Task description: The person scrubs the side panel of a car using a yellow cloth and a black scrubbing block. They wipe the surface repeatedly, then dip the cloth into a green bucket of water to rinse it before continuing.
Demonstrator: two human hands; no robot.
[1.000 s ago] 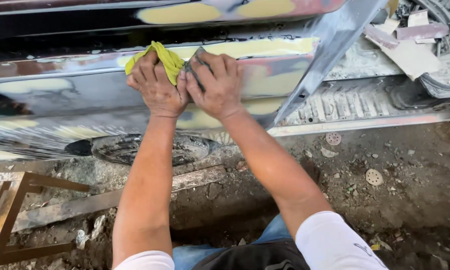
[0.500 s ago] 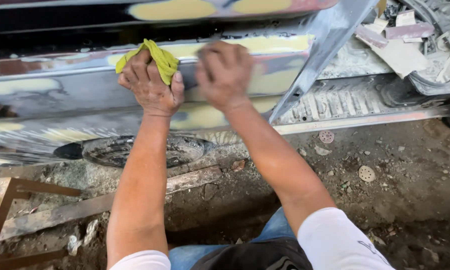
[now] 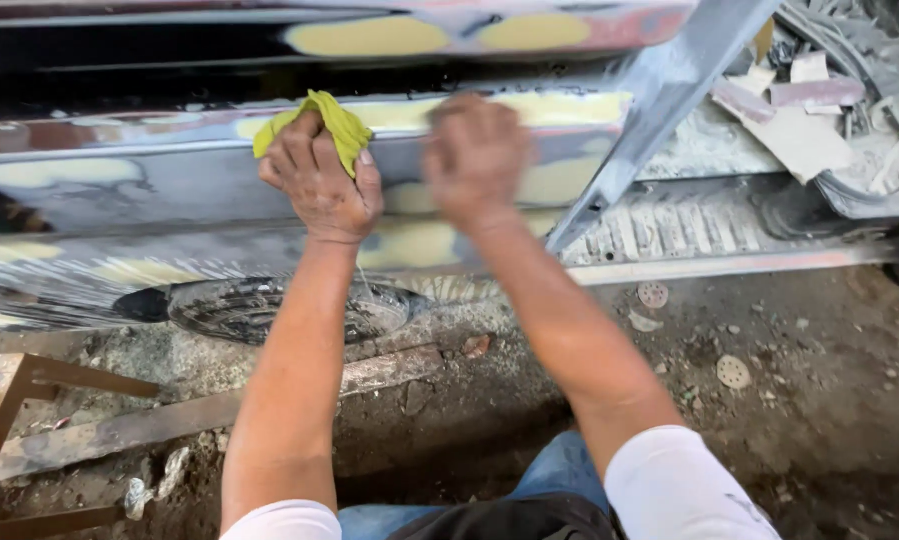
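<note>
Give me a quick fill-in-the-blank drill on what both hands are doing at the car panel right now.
1. The left hand presses a ____ cloth against the car panel.
2. The right hand looks ____ from motion.
3. The panel's pale filler patches are ____ in colour.
4. Round sanding discs lie on the ____.

Missing words: yellow; blurred; yellow; ground

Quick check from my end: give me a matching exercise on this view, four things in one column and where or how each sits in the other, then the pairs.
Things:
1. left hand
2. right hand
3. round sanding discs
4. rusty metal frame

States:
A. lying on the dirt at the right
B. clutching a yellow cloth against the car panel
C. standing at the lower left edge
D. blurred, pressed on the filler patch

Pairs: 1-B, 2-D, 3-A, 4-C
</note>
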